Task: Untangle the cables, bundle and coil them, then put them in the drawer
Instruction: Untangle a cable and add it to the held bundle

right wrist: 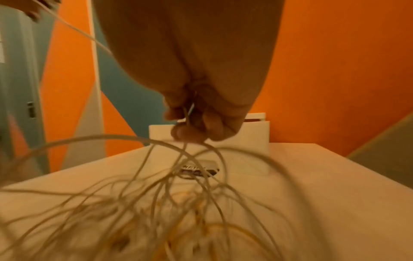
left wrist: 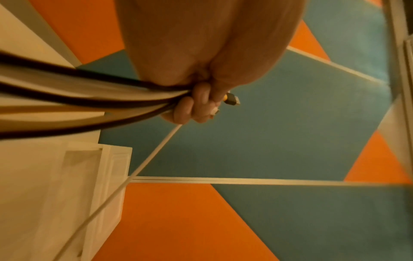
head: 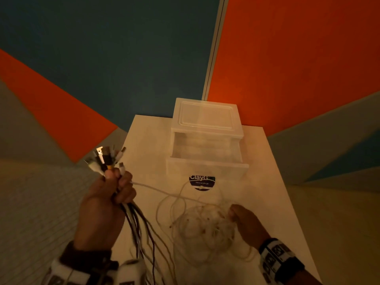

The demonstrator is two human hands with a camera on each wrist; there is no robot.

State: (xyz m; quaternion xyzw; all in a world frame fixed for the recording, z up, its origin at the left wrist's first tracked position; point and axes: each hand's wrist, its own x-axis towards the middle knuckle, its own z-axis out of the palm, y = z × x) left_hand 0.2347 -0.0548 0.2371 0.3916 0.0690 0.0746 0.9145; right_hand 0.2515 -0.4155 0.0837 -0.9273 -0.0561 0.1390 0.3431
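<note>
My left hand (head: 112, 188) (left wrist: 196, 109) is raised at the table's left edge and grips a bundle of black and white cables (head: 107, 159) (left wrist: 89, 98), plug ends fanned out above the fist, cords hanging down. One white cable (head: 156, 189) (left wrist: 154, 153) runs taut from that fist to a tangled pile of thin white cables (head: 203, 225) (right wrist: 178, 203) on the white table (head: 267, 171). My right hand (head: 240, 217) (right wrist: 192, 127) pinches strands at the pile's right side. Behind stands a translucent drawer unit with its drawer (head: 205, 155) (right wrist: 257, 134) pulled open.
A round dark "ClayG" sticker (head: 201, 183) lies on the table in front of the drawer. Orange, teal and grey wall panels surround the table closely at back and sides. The floor drops away left of the table edge.
</note>
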